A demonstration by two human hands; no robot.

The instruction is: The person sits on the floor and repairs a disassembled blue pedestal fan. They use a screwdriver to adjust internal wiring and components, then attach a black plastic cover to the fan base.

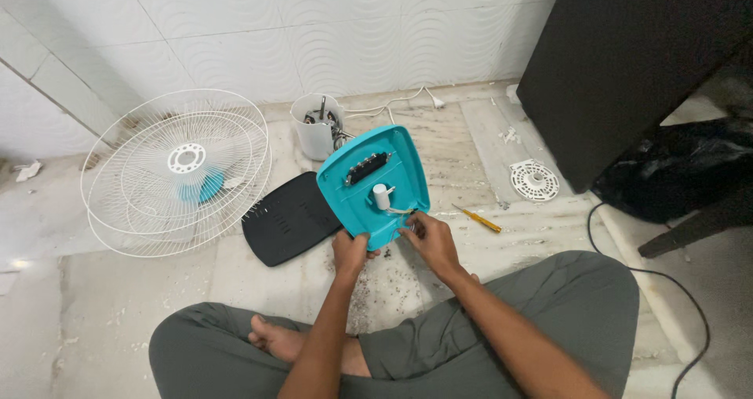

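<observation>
A teal plastic fan base cover [376, 181] is held tilted up in front of me, its inner side facing me with a black terminal strip and a white cylindrical part on it. My left hand [350, 252] grips its lower edge. My right hand [427, 238] pinches at thin wires near the cover's lower right edge. A black plastic base plate [289, 219] lies flat on the floor just left of the cover.
White wire fan grilles [176, 172] with a teal blade lie at the left. A white motor housing [318, 125] with a cord stands behind. A yellow screwdriver [478, 220] lies to the right, near a round white floor drain [535, 179] and a dark cabinet [627, 62].
</observation>
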